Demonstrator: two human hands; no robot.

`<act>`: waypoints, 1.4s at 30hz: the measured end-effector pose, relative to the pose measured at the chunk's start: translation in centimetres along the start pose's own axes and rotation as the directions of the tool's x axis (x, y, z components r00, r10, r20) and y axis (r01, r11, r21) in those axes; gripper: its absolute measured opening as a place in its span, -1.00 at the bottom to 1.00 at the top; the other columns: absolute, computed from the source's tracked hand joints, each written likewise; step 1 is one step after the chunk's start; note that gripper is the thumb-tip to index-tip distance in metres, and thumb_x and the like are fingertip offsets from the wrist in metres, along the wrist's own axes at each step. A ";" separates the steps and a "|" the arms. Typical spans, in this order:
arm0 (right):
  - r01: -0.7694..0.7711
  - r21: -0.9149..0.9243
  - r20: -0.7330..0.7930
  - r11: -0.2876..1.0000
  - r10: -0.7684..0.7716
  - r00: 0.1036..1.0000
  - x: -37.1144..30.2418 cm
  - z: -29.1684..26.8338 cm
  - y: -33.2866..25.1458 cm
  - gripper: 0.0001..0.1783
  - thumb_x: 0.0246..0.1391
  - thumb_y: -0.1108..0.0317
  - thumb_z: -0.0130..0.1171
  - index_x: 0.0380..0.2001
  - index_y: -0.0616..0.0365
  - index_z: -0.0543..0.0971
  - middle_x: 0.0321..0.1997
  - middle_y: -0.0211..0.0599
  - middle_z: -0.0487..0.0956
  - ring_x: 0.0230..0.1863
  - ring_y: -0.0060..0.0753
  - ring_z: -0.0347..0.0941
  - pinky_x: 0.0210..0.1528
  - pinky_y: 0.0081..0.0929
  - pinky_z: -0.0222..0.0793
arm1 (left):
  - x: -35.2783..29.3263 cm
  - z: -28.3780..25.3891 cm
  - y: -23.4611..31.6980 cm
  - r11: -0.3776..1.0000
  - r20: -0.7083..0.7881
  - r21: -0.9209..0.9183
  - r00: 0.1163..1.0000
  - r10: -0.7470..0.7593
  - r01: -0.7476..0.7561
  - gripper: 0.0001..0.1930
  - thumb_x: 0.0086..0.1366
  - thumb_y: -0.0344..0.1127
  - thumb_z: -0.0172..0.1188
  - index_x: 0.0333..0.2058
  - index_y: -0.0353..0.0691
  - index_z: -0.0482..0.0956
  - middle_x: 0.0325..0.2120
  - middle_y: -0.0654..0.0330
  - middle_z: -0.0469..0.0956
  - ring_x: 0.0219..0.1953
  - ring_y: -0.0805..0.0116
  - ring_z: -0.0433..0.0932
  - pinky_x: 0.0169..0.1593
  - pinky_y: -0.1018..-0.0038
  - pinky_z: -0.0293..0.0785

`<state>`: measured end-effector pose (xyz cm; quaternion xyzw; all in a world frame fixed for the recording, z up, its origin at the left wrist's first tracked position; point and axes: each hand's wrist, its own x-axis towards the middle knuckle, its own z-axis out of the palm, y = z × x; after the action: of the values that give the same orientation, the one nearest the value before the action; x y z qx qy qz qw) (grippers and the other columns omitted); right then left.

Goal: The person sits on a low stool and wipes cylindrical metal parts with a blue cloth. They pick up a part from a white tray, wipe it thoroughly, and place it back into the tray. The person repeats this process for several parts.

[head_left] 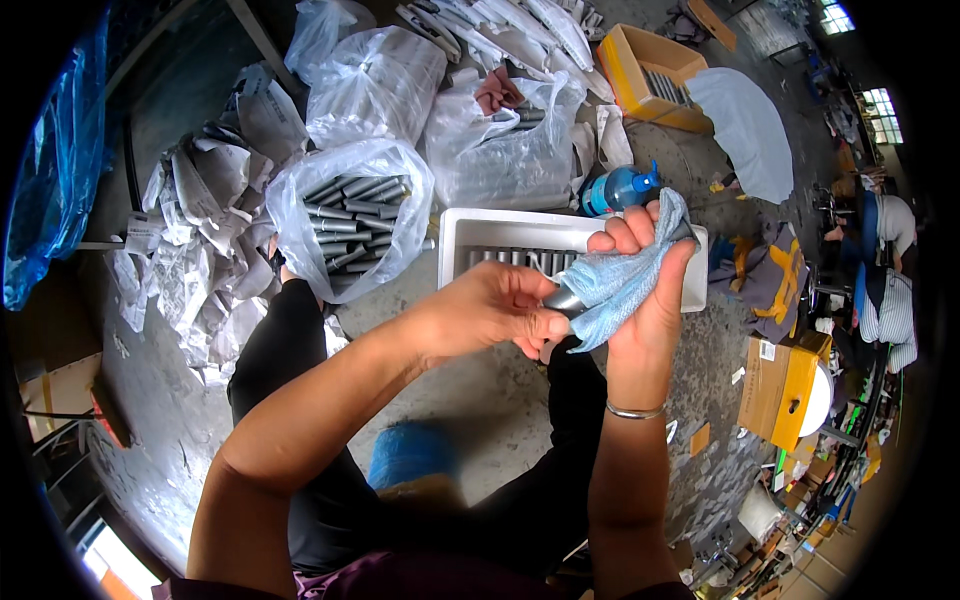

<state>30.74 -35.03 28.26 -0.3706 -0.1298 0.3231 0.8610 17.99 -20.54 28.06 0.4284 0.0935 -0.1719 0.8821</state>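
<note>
A grey metal tube [566,301] is held between both hands, over the near side of a white plastic tray [470,222]. My left hand [492,312] pinches its near-left end between thumb and fingers. Around the rest of the tube my right hand [645,285] closes with a light blue cloth [620,285], which hides most of it; a dark end shows past the cloth at the upper right. In the tray lies a row of similar grey tubes [515,262], partly covered by my hands.
Left of the tray an open plastic bag [408,165] holds many grey tubes; crumpled paper [205,190] lies beyond it. Behind stand wrapped bundles [375,85] and a yellow carton [625,75]. A blue pump bottle [610,190] touches the tray's far side. People [885,300] work at far right.
</note>
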 end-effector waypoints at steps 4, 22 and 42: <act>-0.018 0.143 -0.013 0.990 0.020 1.000 0.3 0.6 0.1 -0.50 -0.06 -0.11 0.29 -0.24 -0.05 0.37 -0.42 -0.61 0.28 -0.36 -0.61 0.19 -0.11 -0.40 0.27 | -0.1 -0.1 -0.4 0.904 0.168 -0.394 0.980 -0.107 0.167 -0.67 0.26 -0.12 0.19 -0.27 -0.34 0.51 -0.45 0.15 0.56 -0.46 0.44 0.53 -0.32 0.53 0.48; -0.084 0.052 -0.400 0.995 0.098 0.911 0.4 1.9 0.4 -0.59 0.06 -0.01 0.21 -0.25 0.05 0.39 -0.39 -0.45 0.40 -0.32 -0.39 0.34 -0.10 -0.35 0.40 | -0.2 0.8 0.0 0.938 -0.169 0.301 0.958 0.230 -0.172 -0.73 0.19 -0.33 0.28 -0.23 -0.38 0.50 -0.48 0.18 0.57 -0.44 0.48 0.53 -0.32 0.56 0.47; -0.251 -0.351 -0.213 0.902 0.184 0.960 -0.8 3.3 3.0 -0.75 0.07 0.36 0.22 -0.21 0.25 0.48 -0.31 -0.38 0.53 -0.31 -0.57 0.44 -0.24 -0.55 0.39 | -0.6 -0.2 -0.4 0.736 -0.347 0.675 0.862 0.370 -0.044 -0.84 0.04 -0.47 0.36 -0.45 -0.36 0.54 -0.60 0.17 0.56 -0.55 0.52 0.48 -0.45 0.52 0.43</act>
<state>27.23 -32.16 28.42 -0.5673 -0.0708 0.3529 0.7407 17.26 -20.42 27.85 0.7414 0.1843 0.0153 0.6451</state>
